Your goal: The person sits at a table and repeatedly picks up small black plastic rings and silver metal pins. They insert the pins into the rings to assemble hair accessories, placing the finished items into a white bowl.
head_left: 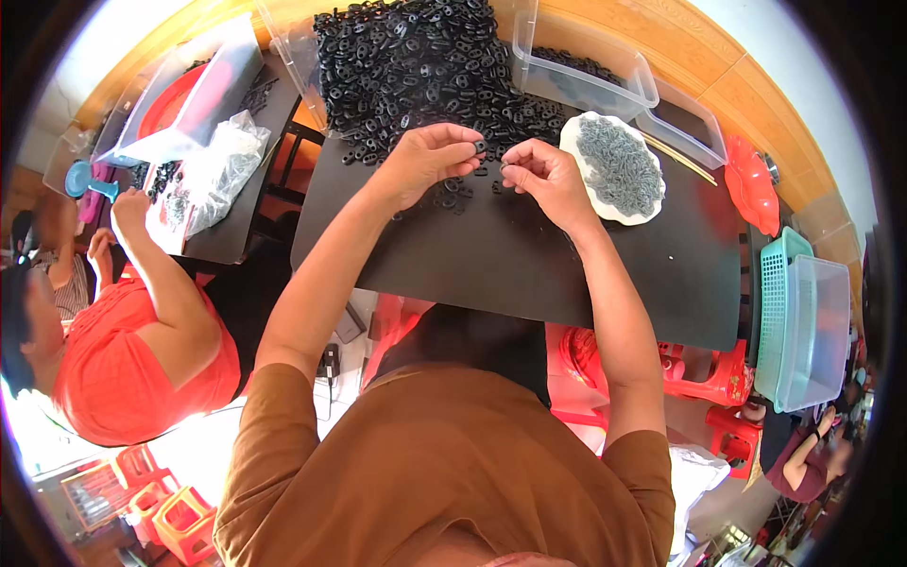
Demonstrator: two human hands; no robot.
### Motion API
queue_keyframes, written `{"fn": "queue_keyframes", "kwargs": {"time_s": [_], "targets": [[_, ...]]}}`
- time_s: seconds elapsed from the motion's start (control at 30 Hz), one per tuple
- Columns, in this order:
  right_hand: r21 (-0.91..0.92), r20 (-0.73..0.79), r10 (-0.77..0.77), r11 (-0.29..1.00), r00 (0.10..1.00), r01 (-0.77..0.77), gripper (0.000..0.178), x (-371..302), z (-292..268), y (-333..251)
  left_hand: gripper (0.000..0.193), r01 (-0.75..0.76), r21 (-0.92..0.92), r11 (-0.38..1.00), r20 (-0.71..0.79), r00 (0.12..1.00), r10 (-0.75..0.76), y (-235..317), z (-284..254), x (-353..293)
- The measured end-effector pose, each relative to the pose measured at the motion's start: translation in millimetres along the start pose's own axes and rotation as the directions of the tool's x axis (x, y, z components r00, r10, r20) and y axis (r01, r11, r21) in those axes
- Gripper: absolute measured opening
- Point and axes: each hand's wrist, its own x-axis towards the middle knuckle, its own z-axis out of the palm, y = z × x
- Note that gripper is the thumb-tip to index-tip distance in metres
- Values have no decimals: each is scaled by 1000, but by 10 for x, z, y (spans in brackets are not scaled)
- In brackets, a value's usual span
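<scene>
Above the dark table, my left hand pinches a small black plastic piece with a hole between thumb and fingertips. My right hand is closed in a pinch just to its right, slightly apart; what sits in its fingertips is too small to make out. Beyond both hands spreads a big heap of similar black plastic pieces. A few loose black pieces lie under my left hand. Beside my right hand stands a white scalloped plate full of small grey pieces.
Clear plastic bins stand along the table's far edge, with thin sticks beside them. At right are a red dish and a green basket. A co-worker in red sits left at another table.
</scene>
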Motion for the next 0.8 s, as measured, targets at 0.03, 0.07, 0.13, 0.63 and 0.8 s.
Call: {"fn": "queue_keyframes", "kwargs": {"time_s": [0.03,0.07,0.13,0.63,0.8], "targets": [[-3,-1,-2,1000,1000,2,8,-2,13,-2,21,-9,3,1000,-14,1000,9,-41,34,21],[-6,-2,-4,1000,1000,4,8,-3,23,-3,21,-19,7,1000,-29,999,19,-70,67,34],[8,17,4,1000,1000,-4,7,13,5,29,22,-54,47,997,-20,998,55,-133,139,62],[-162,-36,-114,981,993,106,7,18,71,110,21,-196,276,941,-22,977,210,-283,218,60],[-307,-68,-228,931,971,197,8,34,114,137,21,-205,387,899,-13,974,228,-266,251,3]]}}
